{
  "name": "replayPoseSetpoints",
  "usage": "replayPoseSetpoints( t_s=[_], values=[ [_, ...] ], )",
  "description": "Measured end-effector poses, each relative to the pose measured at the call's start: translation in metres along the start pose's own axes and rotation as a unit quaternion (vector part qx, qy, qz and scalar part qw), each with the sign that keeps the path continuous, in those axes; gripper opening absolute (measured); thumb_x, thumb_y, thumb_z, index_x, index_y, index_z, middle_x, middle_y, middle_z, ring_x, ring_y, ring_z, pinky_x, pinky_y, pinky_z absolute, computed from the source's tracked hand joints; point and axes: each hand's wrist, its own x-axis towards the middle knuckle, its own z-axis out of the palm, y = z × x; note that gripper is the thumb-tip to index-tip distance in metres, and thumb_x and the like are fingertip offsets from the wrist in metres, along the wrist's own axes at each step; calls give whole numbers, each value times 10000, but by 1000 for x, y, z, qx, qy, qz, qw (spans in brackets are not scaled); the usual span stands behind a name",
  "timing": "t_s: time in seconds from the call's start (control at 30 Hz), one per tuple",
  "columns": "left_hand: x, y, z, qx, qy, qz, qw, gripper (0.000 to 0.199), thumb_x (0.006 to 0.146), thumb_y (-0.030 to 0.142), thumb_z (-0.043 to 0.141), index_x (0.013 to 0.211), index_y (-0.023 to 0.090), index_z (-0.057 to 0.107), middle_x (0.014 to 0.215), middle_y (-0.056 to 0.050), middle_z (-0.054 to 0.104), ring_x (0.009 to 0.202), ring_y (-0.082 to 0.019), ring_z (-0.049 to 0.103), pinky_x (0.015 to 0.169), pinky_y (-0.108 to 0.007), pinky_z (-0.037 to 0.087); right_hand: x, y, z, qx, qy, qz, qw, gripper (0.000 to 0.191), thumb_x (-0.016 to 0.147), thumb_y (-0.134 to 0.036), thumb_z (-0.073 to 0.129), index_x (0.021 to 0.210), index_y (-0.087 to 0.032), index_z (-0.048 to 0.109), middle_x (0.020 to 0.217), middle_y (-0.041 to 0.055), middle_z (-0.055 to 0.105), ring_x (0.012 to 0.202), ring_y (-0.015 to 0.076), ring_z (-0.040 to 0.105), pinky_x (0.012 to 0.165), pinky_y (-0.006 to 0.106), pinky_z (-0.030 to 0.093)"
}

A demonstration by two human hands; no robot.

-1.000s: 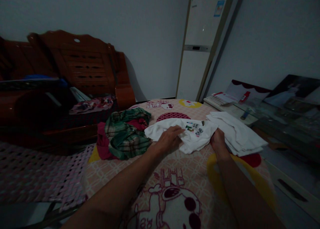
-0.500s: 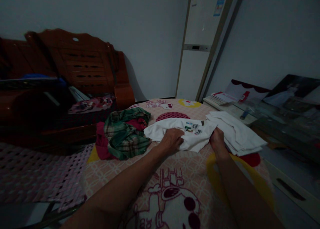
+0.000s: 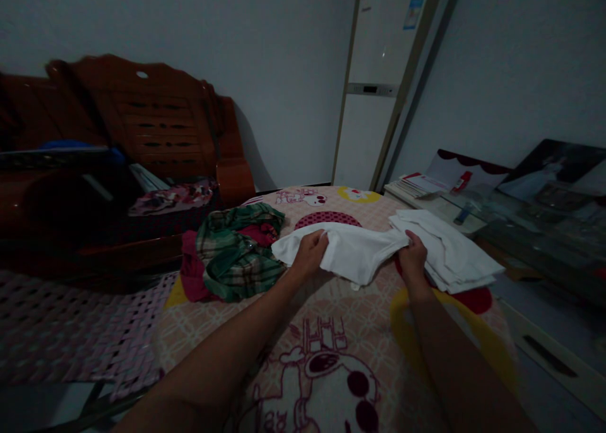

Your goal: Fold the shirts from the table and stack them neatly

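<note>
At the middle of the frame, a white garment point(image 3: 353, 250) hung between two hands over the counter point(image 3: 227, 332). The left hand point(image 3: 311, 251) pinched it near its left part, fingers closed; the right hand point(image 3: 413, 251) was closed on its right edge. Just right of it lay folded white cloth point(image 3: 449, 250); left of it, a crumpled green plaid garment point(image 3: 241, 256).

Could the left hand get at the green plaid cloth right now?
Probably yes: the green plaid cloth lies close beside the left hand with nothing over it, though that hand is gripping the white garment and would likely need to let go first.
</note>
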Motion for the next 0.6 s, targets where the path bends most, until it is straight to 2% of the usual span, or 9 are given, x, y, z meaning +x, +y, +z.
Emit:
replayPoseSetpoints(
  t_s=[0.07,0.13,0.2,0.3,0.4,0.5,0.6],
  values=[
    [8,-7,-11,-82,91,-59,991,397,761,567,607,723,174,565,631,22,536,568,-113,455,522,-219,333,-2,-6,-1,-35,-15,0,999,658,618,-372,684,1228,-130,637,773,41,693,728,234,622,780,399,505],
    [15,-14,-23,-139,167,-103,971,416,654,561,701,739,170,586,623,24,560,554,-113,470,512,-215,341,-5,-14,-1,-64,-39,-10,997,668,630,-386,691,1243,-130,629,784,51,693,703,232,626,767,393,510],
    [20,-18,-34,-172,205,-119,956,435,566,526,767,730,160,600,611,25,575,545,-112,481,512,-214,354,-7,-20,0,-102,-52,-39,993,628,665,-391,672,1237,-133,630,898,93,704,729,231,633,784,392,512],
    [22,-19,-44,-201,210,-115,950,426,518,471,810,718,144,625,602,25,595,535,-109,495,512,-212,366,-8,-21,4,-172,-61,-96,978,628,696,-408,663,1252,-120,608,1149,183,661,947,288,632,896,434,483],
    [24,-16,-49,-206,205,-111,950,406,518,446,826,701,137,638,589,21,606,518,-108,500,502,-208,369,-9,-14,8,-218,-131,-94,963,682,695,-486,690,1252,-106,589,1240,222,618,1135,341,573,966,460,441],
    [27,-16,-52,-198,210,-103,952,415,533,460,826,724,131,660,609,8,631,522,-114,523,505,-207,381,-12,-11,12,-239,-236,-73,939,574,670,-512,718,1105,-145,641,1117,181,672,1046,326,616,912,434,464],
    [30,-19,-56,-187,220,-85,954,435,551,471,812,790,130,686,663,-8,668,565,-127,566,532,-209,408,-17,-17,15,-202,-285,-101,932,395,660,-429,714,957,-178,647,997,126,699,945,290,634,855,401,480]
  ],
)
